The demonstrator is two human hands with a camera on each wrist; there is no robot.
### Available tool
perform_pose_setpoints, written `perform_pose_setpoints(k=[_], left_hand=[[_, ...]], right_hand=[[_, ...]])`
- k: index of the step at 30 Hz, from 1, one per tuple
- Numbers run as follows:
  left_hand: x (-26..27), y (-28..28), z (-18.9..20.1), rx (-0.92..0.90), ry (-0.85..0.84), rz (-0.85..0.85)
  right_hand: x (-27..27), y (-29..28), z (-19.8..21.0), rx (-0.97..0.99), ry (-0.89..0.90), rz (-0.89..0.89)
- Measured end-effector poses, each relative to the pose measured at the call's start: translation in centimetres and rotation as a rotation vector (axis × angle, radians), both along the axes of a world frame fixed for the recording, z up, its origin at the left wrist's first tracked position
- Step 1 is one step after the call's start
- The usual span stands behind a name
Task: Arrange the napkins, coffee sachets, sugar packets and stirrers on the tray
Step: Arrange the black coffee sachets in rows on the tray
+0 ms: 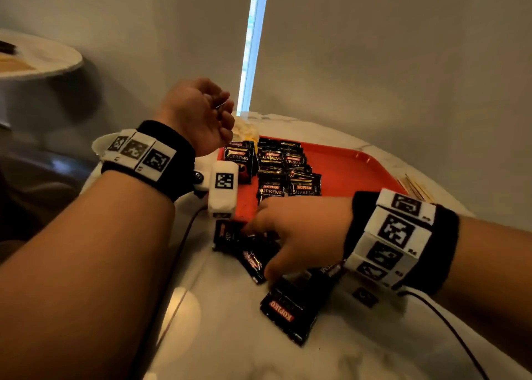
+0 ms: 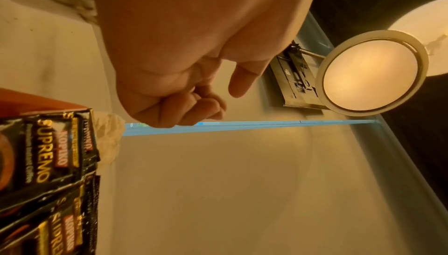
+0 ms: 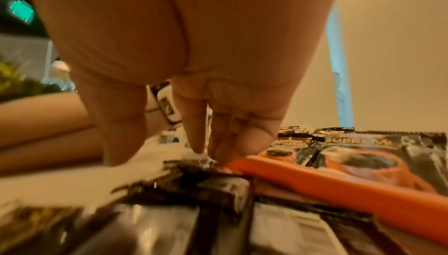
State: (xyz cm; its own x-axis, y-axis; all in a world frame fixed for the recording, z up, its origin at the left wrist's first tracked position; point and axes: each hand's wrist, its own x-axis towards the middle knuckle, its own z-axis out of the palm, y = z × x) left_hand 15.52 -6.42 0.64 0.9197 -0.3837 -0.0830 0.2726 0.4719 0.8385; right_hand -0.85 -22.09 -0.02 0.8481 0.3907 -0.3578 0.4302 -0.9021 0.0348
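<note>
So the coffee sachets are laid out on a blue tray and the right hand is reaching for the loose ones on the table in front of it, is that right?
Not quite: the tray is orange-red, not blue, as the head view shows. The rest holds: coffee sachets lie on it, and the right hand reaches down to the loose sachets on the table in front of the tray.

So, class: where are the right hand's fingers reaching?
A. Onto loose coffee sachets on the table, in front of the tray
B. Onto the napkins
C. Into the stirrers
A: the right hand reaches down to the loose coffee sachets lying on the table beside the orange tray.
</note>
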Motion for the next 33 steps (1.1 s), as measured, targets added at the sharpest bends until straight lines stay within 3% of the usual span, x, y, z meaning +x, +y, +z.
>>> perform_pose_setpoints(k=[4,9,12,16,19,21,25,27,33], left_hand=[[-0.2,-0.3,-0.3,0.008,0.03,-0.007],[-0.3,-0.7,-0.2,-0.014,0.033,-0.045],[-0.6,-0.9,0.0,-0.034,0.021,-0.063],[-1.4,-1.1,0.4,-0.023,0.022,-0.111],[-2.8,-2.2,1.0,0.076,0.018,-0.281],[-4.1,-3.2,1.4,0.167,-0.013,-0.44],[-6.4,-5.4,0.9,0.132,-0.136,-0.88],[-7.8,-6.4,0.4,0.094,-0.177,-0.968],[-8.5,-7.3,0.5,-0.081,-0.135,-0.707]], right_hand=[[-0.2,0.5,-0.8,-0.146,-0.014,0.058],[-0.6,-0.1,-0.2,-0.109,-0.075,0.122],[-1.2,-1.7,1.0,0.017,-0.222,0.105],[-2.1,-5.3,3.2,0.371,-0.423,0.003],[-2.7,-7.6,4.9,0.671,-0.68,-0.048],[-2.6,-8.3,5.7,0.771,-0.83,-0.018],[-1.6,-8.7,5.4,0.729,-0.905,0.027],[-1.2,-8.7,4.5,0.677,-0.884,0.026],[-2.0,-9.1,2.9,0.57,-0.775,-0.098]])
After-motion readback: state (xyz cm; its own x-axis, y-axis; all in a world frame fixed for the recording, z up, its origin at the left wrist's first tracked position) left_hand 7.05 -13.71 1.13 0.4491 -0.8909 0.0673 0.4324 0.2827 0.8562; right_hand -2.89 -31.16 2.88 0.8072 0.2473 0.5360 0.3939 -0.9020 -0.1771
